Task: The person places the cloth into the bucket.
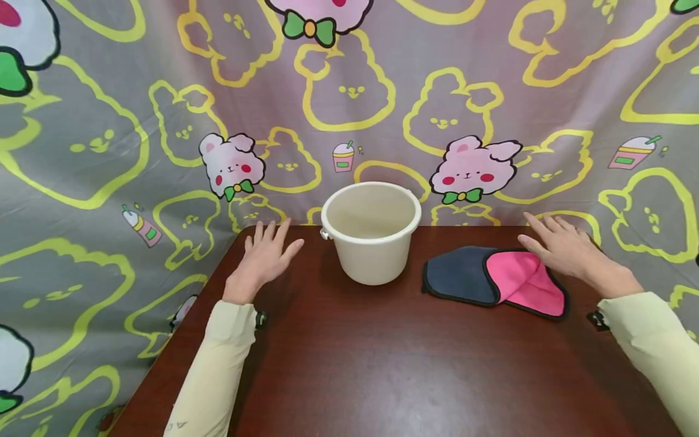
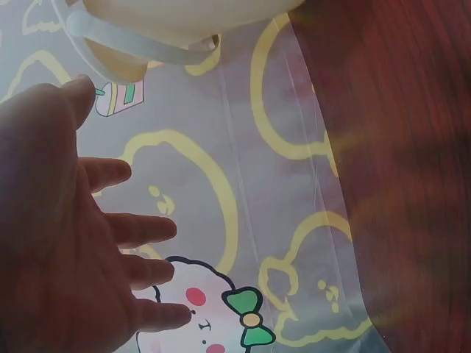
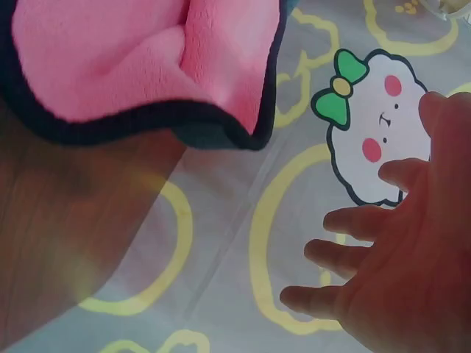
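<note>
For left hand [image 1: 263,258], spread grip, with fingers straight and well apart, aimed toward back edge of table [image 1: 382,364], near back left corner. Same spread in left wrist view, with palm side showing against curtain [image 1: 355,91]. For right hand [image 1: 568,249], also spread, with fingers reaching toward back edge near back right corner, above right end of cloth [image 1: 461,279] as seen from head. In right wrist view, clearly apart from cloth, with visible gap between. Between both hands, near middle of back edge, cream bucket [image 1: 374,261], upright with mouth facing up, nearer to left hand than to right. Just beyond left thumb in left wrist view, pale curved handle [image 2: 154,48] at bucket. Right of bucket, just beside but not touching, cloth lying folded toward back right corner: dark blue face on left part, pink face on right part, black trim all round. Fuzzy texture on pink side in right wrist view. On both arms, pale yellow sleeves [image 1: 215,364], with small dark item at each wrist; cannot tell details. Behind back edge and along left edge, grey curtain with yellow animal outlines, rabbit faces with green bows and small drink cups.
</note>
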The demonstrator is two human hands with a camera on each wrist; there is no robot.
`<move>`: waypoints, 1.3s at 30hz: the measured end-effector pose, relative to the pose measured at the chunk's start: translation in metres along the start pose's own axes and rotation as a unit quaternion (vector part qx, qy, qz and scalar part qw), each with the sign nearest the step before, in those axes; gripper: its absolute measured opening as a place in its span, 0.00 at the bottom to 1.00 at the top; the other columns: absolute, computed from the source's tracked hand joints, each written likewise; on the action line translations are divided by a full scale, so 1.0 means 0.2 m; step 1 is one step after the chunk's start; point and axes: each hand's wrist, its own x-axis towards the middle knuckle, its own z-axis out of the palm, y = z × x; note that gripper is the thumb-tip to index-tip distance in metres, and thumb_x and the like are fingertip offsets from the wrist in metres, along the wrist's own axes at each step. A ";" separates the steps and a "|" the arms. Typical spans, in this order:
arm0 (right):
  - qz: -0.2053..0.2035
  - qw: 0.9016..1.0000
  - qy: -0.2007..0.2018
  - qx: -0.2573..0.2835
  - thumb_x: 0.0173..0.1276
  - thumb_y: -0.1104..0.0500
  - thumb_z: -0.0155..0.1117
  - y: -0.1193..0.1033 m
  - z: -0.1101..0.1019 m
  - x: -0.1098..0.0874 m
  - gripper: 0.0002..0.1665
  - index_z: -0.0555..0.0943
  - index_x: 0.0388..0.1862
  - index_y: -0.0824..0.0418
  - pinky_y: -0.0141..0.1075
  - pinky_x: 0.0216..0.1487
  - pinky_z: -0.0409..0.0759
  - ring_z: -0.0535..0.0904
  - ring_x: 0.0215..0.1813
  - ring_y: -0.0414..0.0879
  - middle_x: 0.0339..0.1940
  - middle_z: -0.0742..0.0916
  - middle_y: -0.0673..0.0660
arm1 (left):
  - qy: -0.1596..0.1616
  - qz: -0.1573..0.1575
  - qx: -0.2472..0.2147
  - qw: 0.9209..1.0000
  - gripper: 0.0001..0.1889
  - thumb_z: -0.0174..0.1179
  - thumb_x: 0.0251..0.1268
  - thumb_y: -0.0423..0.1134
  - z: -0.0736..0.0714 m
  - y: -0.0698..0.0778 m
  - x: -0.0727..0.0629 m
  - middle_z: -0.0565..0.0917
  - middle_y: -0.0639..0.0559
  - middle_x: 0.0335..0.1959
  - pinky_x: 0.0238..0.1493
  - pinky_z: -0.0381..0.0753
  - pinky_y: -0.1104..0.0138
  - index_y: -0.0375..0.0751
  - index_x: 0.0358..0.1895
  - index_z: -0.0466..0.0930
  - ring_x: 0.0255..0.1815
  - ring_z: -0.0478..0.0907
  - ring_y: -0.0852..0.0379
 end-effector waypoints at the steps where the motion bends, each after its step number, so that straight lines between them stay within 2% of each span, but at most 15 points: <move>1: -0.002 1.000 0.000 0.007 0.74 0.30 0.38 0.00 0.01 0.00 0.51 0.44 0.80 0.61 0.75 0.66 0.47 0.49 0.71 0.80 0.73 0.57 0.81 | 0.000 0.001 -0.006 1.000 0.43 0.36 0.71 0.70 0.00 0.01 0.00 0.47 0.34 0.79 0.72 0.38 0.31 0.50 0.80 0.42 0.79 0.33 0.30; 5: -0.010 0.999 -0.002 0.039 0.75 0.32 0.40 -0.01 0.03 0.01 0.49 0.45 0.80 0.63 0.73 0.66 0.51 0.51 0.69 0.82 0.72 0.57 0.82 | 0.013 0.007 -0.032 0.999 0.42 0.35 0.72 0.69 0.02 0.03 -0.02 0.49 0.34 0.79 0.72 0.41 0.32 0.49 0.80 0.41 0.79 0.35 0.31; 8: -0.021 0.998 0.005 0.057 0.75 0.33 0.43 -0.04 0.05 0.02 0.48 0.48 0.79 0.63 0.72 0.65 0.56 0.55 0.68 0.82 0.70 0.62 0.82 | 0.035 0.021 -0.059 0.997 0.41 0.36 0.73 0.67 0.03 0.06 -0.03 0.50 0.36 0.79 0.73 0.46 0.35 0.46 0.80 0.42 0.79 0.40 0.32; 11: -0.023 0.997 0.001 0.069 0.73 0.32 0.46 -0.07 0.07 0.03 0.50 0.48 0.80 0.62 0.70 0.63 0.61 0.61 0.66 0.78 0.67 0.66 0.81 | 0.052 0.034 -0.098 0.993 0.41 0.37 0.74 0.65 0.06 0.08 -0.03 0.51 0.38 0.79 0.75 0.49 0.38 0.44 0.79 0.42 0.80 0.43 0.34; 16: -0.012 0.996 -0.016 0.083 0.70 0.28 0.47 -0.12 0.11 0.05 0.54 0.48 0.80 0.61 0.70 0.59 0.66 0.65 0.64 0.74 0.65 0.67 0.79 | 0.055 0.029 -0.173 0.983 0.41 0.36 0.73 0.67 0.08 0.14 -0.02 0.51 0.43 0.80 0.76 0.51 0.43 0.47 0.80 0.41 0.80 0.47 0.40; 19: -0.021 0.996 -0.028 0.078 0.69 0.30 0.51 -0.14 0.13 0.04 0.52 0.53 0.79 0.62 0.68 0.56 0.70 0.69 0.61 0.72 0.62 0.71 0.77 | 0.055 0.030 -0.211 0.975 0.41 0.35 0.73 0.67 0.09 0.18 -0.01 0.51 0.44 0.80 0.76 0.52 0.44 0.48 0.80 0.41 0.80 0.48 0.42; 23: -0.052 0.992 -0.070 0.089 0.65 0.33 0.61 -0.17 0.18 0.04 0.51 0.58 0.76 0.60 0.65 0.53 0.75 0.72 0.59 0.68 0.61 0.75 0.73 | 0.073 0.034 -0.254 0.964 0.39 0.35 0.75 0.65 0.10 0.23 0.01 0.53 0.42 0.79 0.76 0.53 0.46 0.46 0.80 0.43 0.80 0.50 0.44; 29: -0.074 0.982 -0.147 0.096 0.52 0.34 0.73 -0.21 0.22 0.04 0.59 0.61 0.76 0.58 0.60 0.47 0.79 0.70 0.57 0.66 0.59 0.73 0.71 | 0.099 0.034 -0.331 0.938 0.35 0.38 0.77 0.59 0.13 0.31 0.03 0.67 0.40 0.70 0.72 0.62 0.48 0.48 0.79 0.43 0.69 0.68 0.44; 33: -0.078 0.977 -0.175 0.089 0.50 0.37 0.76 -0.23 0.23 0.05 0.58 0.64 0.75 0.59 0.56 0.43 0.80 0.69 0.56 0.66 0.56 0.73 0.71 | 0.113 0.041 -0.369 0.922 0.33 0.39 0.78 0.56 0.16 0.36 0.05 0.74 0.41 0.61 0.69 0.66 0.49 0.48 0.78 0.45 0.62 0.73 0.44; 36: -0.081 0.977 -0.182 0.079 0.50 0.39 0.77 -0.24 0.23 0.05 0.56 0.66 0.73 0.60 0.54 0.42 0.81 0.70 0.54 0.65 0.54 0.73 0.69 | 0.114 0.035 -0.385 0.915 0.34 0.39 0.78 0.56 0.17 0.38 0.06 0.74 0.41 0.63 0.70 0.66 0.50 0.46 0.79 0.44 0.65 0.73 0.45; 39: -0.082 0.977 -0.184 0.069 0.50 0.41 0.77 -0.25 0.24 0.05 0.53 0.68 0.72 0.59 0.54 0.42 0.80 0.70 0.53 0.64 0.53 0.73 0.69 | 0.107 0.025 -0.399 0.910 0.36 0.40 0.78 0.56 0.18 0.39 0.06 0.70 0.40 0.69 0.72 0.65 0.51 0.43 0.79 0.41 0.69 0.70 0.45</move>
